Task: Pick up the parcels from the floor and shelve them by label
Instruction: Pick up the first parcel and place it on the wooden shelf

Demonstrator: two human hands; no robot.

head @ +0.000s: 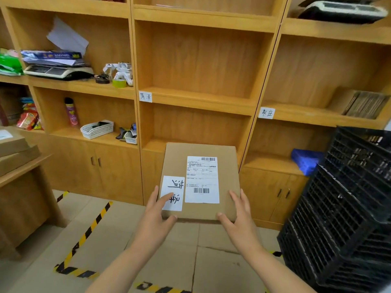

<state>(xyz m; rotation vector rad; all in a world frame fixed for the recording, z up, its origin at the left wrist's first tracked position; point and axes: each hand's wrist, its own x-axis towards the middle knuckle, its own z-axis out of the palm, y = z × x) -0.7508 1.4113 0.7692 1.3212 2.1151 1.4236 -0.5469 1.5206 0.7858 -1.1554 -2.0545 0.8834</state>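
A flat brown cardboard parcel (175, 157) is held level in front of the middle shelf unit, above the floor. It carries a printed shipping label and a white handwritten label. My left hand (157, 210) grips its near left corner, thumb on the handwritten label. My right hand (238, 212) grips the near right corner. The parcel's far edge reaches the lower middle compartment (196, 127). A handwritten shelf tag (145, 96) is stuck on the shelf edge above that compartment, and another tag (266, 112) is on the right unit.
Black plastic crates (347, 208) are stacked at right. A wooden table (23, 172) with boxes stands at left. Flattened cardboard and yellow-black tape (88, 231) cover the floor. Left shelves hold a scale, baskets, a spray can and tape rolls.
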